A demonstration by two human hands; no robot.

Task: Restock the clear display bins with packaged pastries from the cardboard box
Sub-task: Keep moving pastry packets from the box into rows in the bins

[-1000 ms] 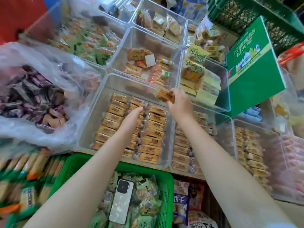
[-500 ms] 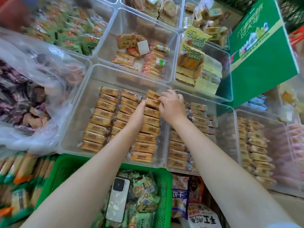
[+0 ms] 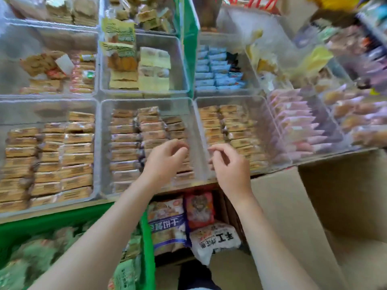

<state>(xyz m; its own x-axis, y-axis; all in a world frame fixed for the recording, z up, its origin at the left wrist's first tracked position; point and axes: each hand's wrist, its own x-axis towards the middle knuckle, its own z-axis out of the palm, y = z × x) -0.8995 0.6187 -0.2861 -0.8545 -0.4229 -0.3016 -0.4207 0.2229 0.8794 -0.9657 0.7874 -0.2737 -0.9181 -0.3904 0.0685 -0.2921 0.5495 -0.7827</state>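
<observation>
Brown packaged pastries [image 3: 125,141] lie in rows inside a clear middle bin [image 3: 146,100]. More of the same pastries fill the bin on the left [image 3: 52,155] and the bin on the right [image 3: 230,126]. My left hand [image 3: 165,162] hovers over the near right part of the middle bin, fingers loosely curled, holding nothing. My right hand [image 3: 230,166] hangs over the wall between the middle and right bins, fingers also loosely curled and empty. The cardboard box [image 3: 293,206] stands at the lower right, with its flap beside my right forearm.
A green basket [image 3: 62,218] of green packets sits at the lower left. Bagged snacks [image 3: 167,222] are stacked under the shelf edge. Bins of pink packets [image 3: 297,122] and blue packets [image 3: 217,74] stand to the right and behind, by a green sign [image 3: 188,49].
The view has swung right. My right hand set its pastry into the left bin's row. Both hands have since come away empty and shifted to the neighbouring bin.
</observation>
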